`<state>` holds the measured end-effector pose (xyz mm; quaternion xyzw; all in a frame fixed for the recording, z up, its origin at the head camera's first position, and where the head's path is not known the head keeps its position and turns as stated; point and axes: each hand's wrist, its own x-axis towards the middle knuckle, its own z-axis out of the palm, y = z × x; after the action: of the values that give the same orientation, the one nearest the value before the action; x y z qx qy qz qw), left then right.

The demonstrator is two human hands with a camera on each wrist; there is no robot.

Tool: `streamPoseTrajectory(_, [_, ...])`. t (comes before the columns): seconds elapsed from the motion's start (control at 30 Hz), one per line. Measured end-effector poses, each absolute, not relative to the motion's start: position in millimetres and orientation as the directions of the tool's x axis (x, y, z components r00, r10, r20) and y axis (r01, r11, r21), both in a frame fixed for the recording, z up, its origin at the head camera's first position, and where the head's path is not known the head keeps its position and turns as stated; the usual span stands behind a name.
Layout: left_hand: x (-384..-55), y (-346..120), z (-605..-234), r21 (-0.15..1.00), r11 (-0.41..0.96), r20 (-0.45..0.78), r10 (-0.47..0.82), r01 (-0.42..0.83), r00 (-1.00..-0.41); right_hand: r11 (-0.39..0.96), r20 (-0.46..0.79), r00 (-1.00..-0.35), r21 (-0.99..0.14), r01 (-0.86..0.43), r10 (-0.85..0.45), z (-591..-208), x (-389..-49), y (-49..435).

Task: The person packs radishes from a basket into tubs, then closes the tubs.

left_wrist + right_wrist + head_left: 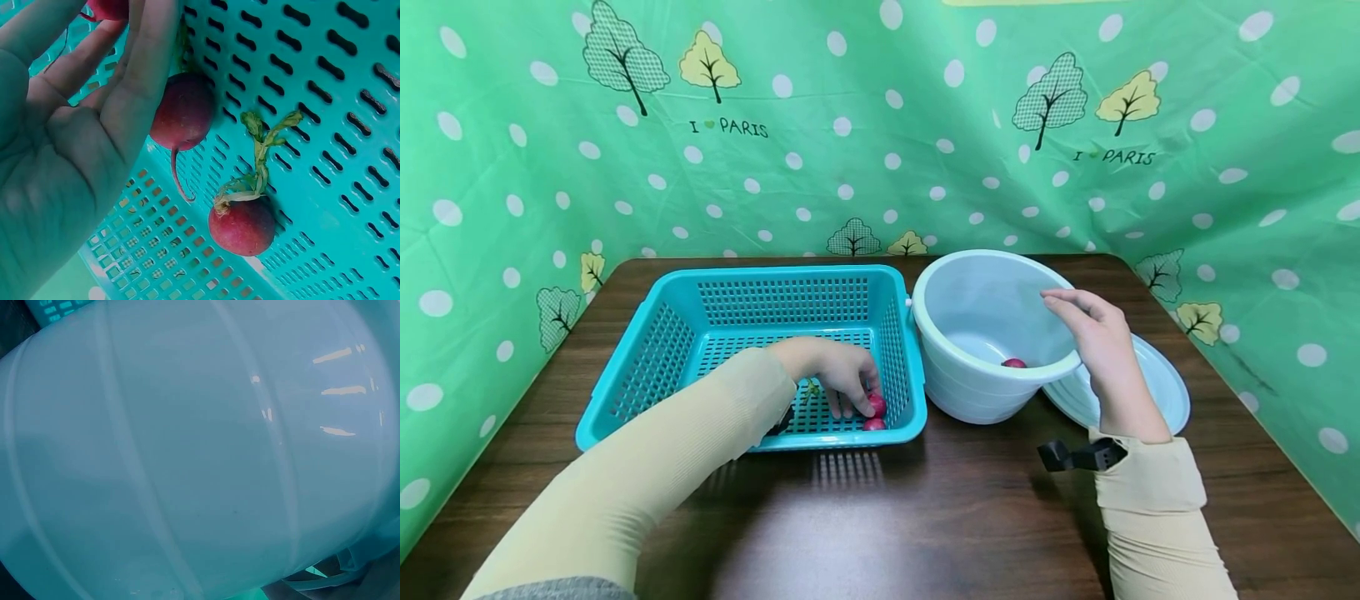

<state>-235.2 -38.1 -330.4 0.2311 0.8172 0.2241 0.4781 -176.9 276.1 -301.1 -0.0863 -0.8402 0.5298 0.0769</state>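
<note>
My left hand [850, 375] reaches down into the right end of a turquoise slotted basket [842, 440]. Its fingertips pinch a red radish [877, 406], which shows at the top edge of the left wrist view. Just in front of it lies another radish [874, 425]. Below the fingers in the left wrist view are a radish with a long thin root [183, 112] and one with a wilted green stem [242, 226]. My right hand [1101, 333] hovers over the right rim of a pale blue bucket [977, 396], fingers extended and holding nothing. One radish [1014, 363] lies inside the bucket.
A pale blue round lid [1165, 385] lies on the dark wooden table [970, 517], partly behind the bucket and right forearm. Basket and bucket stand side by side, nearly touching. A green polka-dot cloth [850, 158] hangs behind and along both sides.
</note>
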Motion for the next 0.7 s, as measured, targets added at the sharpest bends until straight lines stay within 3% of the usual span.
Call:
streamPoseTrajectory(0.43, [-238.2, -42.9, -325.5, 0.613, 0.772, -0.658, 0.616, 0.167, -0.434, 0.424, 0.03, -0.974, -0.903, 0.071, 0.227, -300.5, -176.6, 275.9])
streamPoseTrajectory(0.7, [-244.1, -52.1, -307.5, 0.672, 0.726, -0.599, 0.648, 0.145, -0.471, 0.417, 0.033, -0.973, -0.907, 0.067, 0.227, -300.9, -176.6, 275.8])
